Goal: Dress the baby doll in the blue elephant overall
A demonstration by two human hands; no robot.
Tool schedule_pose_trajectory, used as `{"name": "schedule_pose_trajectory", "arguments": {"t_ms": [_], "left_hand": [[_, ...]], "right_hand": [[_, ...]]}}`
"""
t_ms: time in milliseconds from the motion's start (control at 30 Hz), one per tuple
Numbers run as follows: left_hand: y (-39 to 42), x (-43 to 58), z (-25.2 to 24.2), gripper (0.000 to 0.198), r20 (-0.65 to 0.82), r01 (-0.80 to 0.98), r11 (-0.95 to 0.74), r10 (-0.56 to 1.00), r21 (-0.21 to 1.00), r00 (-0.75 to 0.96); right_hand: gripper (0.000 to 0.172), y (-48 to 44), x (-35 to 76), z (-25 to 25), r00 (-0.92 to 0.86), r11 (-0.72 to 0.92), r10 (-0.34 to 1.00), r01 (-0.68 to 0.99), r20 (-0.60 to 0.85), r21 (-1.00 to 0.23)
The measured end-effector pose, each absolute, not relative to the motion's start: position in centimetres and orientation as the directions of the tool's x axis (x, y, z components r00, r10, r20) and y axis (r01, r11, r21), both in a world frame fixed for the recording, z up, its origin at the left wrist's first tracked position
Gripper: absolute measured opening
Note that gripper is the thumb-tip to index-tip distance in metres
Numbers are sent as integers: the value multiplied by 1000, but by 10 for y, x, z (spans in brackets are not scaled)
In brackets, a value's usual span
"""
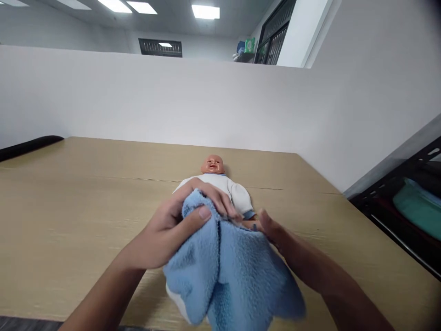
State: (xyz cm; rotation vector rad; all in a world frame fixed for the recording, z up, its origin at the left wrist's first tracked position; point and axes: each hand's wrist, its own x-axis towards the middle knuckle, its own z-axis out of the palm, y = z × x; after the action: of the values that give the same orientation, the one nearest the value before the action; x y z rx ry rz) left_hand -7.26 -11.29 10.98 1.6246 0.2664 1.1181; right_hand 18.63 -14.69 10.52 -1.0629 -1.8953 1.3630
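A light blue fleece garment [251,266], parted down the front with a little white lining showing low on the left, hangs bunched in front of me. My left hand [193,216] grips its upper left edge, the thumb lying on the fleece and the fingers curled over the top. At its upper right edge is my right hand [272,230], thumb raised and the other fingers partly hidden by the fabric. Just beyond my hands a baby doll [212,164] lies face up on the table in a white top [241,197] with blue trim; the garment covers its lower part from view.
The wide wooden table [86,207] reaches to a white partition wall [155,101]. A black curved edge [31,147] borders it at the far left. On the right stands a black rack [389,211] with a folded green cloth [418,207].
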Motion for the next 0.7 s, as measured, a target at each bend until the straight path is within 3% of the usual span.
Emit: {"name": "schedule_pose_trajectory", "arguments": {"t_ms": [200, 333, 433, 567, 700], "left_hand": [[-51, -77, 117, 16, 574, -338, -476, 544, 812, 612], [-26, -89, 130, 41, 455, -275, -381, 544, 883, 705], [-21, -90, 140, 56, 360, -120, -415, 569, 902, 740], [-19, -83, 147, 36, 316, 134, -566, 623, 813, 715], [-10, -80, 143, 23, 367, 156, -638, 606, 754, 706]], "right_hand": [[37, -90, 183, 135, -495, 311, 855, 245, 157, -918], [31, -66, 180, 147, -484, 425, 826, 198, 289, -883], [30, -53, 174, 148, -474, 511, 791, 165, 386, -844], [33, -38, 163, 144, -373, 545, 804, 154, 462, -824], [49, -25, 173, 138, -445, 530, 779, 92, 441, -843]]}}
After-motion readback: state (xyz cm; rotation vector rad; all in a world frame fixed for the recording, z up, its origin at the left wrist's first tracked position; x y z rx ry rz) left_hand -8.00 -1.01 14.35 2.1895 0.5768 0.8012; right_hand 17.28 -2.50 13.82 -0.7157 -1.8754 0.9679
